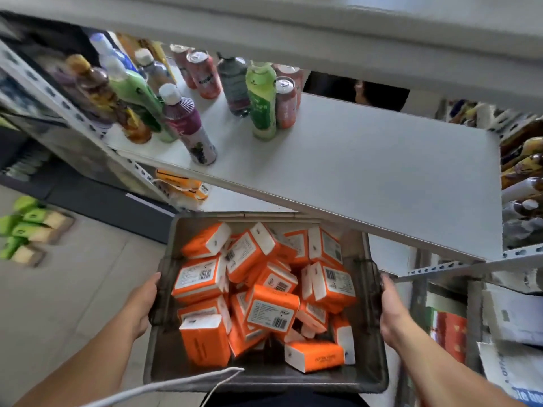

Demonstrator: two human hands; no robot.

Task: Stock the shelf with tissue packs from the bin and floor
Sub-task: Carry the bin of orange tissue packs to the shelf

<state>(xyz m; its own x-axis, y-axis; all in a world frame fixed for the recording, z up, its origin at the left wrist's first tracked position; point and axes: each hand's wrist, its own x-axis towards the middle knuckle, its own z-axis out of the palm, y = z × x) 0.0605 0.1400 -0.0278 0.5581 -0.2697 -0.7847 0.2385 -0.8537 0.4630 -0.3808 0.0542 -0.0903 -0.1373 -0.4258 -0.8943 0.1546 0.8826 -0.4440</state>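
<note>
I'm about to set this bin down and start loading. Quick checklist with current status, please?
1. Left hand grips the bin at its left side: ok.
2. Right hand grips the right side: ok.
3. Orange tissue packs all lie inside the bin walls: ok.
4. Bare space on the white shelf to the right of the bottles: ok.
5. Green packs on the floor collected: not ok, they lie loose at the left.
6. Floor under the bin free for setting down: cannot tell, the bin hides it.
</note>
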